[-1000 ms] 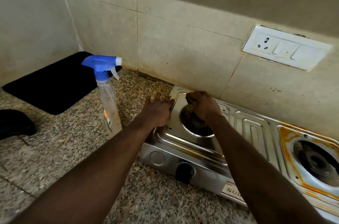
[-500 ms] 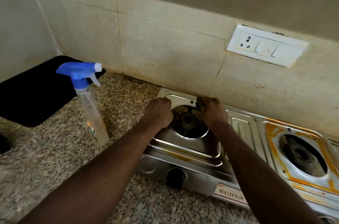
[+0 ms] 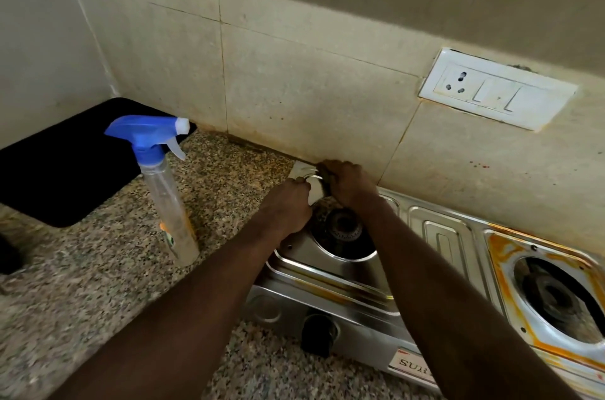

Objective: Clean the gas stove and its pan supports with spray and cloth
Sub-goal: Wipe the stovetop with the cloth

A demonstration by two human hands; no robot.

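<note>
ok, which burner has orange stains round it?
The right burner: orange residue rings its plate. The left burner, where the right hand grips a dark cloth, is shiny steel.

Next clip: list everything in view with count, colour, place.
gas stove: one, steel with orange stains, on counter against wall
left burner: one, dark, below the hands
right burner: one, dark, in orange-stained plate
knob: one, black, stove front
spray bottle: one, clear with blue head, upright left of stove
mat: one, black, counter's far left
switchboard: one, white, wall upper right
counter: one, speckled granite, underneath
scrub pad: one, dark, in right hand
left hand: one, on stove's rear left corner
right hand: one, grips scrub pad
</note>
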